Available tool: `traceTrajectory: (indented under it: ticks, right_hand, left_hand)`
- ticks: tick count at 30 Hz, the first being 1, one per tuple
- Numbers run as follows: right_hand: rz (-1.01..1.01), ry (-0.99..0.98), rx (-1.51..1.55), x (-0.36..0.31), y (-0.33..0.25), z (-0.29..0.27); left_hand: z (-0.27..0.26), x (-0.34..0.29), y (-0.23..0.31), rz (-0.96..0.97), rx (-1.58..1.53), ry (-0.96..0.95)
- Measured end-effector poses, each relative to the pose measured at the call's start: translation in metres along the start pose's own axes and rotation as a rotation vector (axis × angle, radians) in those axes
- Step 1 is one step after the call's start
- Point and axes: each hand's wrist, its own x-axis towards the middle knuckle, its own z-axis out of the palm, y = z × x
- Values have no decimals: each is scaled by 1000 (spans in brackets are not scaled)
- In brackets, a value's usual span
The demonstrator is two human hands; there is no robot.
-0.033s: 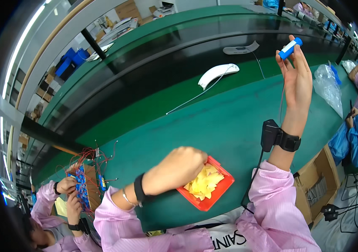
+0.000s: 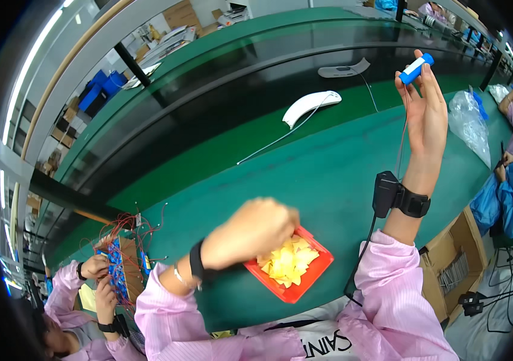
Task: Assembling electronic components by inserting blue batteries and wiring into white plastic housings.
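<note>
My right hand (image 2: 426,114) is raised at the right and pinches a blue cylindrical battery (image 2: 416,69) with a white label between thumb and fingers. A thin wire hangs from it down along the wrist. My left hand (image 2: 255,228), slightly smeared by motion, is closed with its fingers curled over the upper left edge of a red tray (image 2: 295,293). Whatever its fingertips hold is hidden. Yellow pointed paper-like pieces (image 2: 291,262) lie heaped in the tray, partly beneath that hand.
A white curved casing (image 2: 312,108) and a grey one (image 2: 344,70), both with cables, lie beyond the green table (image 2: 352,174). At left, a person's hands (image 2: 101,280) work at a cardboard box (image 2: 130,268) of blue wired batteries. A plastic bag (image 2: 470,126) and an open carton (image 2: 458,265) are at right.
My left hand has lifted slightly up from the tray, still closed. The right hand with the battery stays in place.
</note>
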Motion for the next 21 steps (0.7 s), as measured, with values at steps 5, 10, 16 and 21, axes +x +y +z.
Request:
traceTrajectory:
  ticks: [5, 10, 16, 21]
  right_hand:
    - [115, -75, 7, -4, -5, 6]
    - [177, -157, -37, 2, -5, -15]
    - [264, -172, 71, -5, 13, 7]
    - [305, -205, -75, -24, 43, 48]
  left_hand:
    - [-34, 136, -106, -237, -13, 681]
    - [29, 271, -155, -187, 1, 693]
    - [12, 257, -142, -253, -279, 408]
    - [-22, 176, -88, 10, -433, 698]
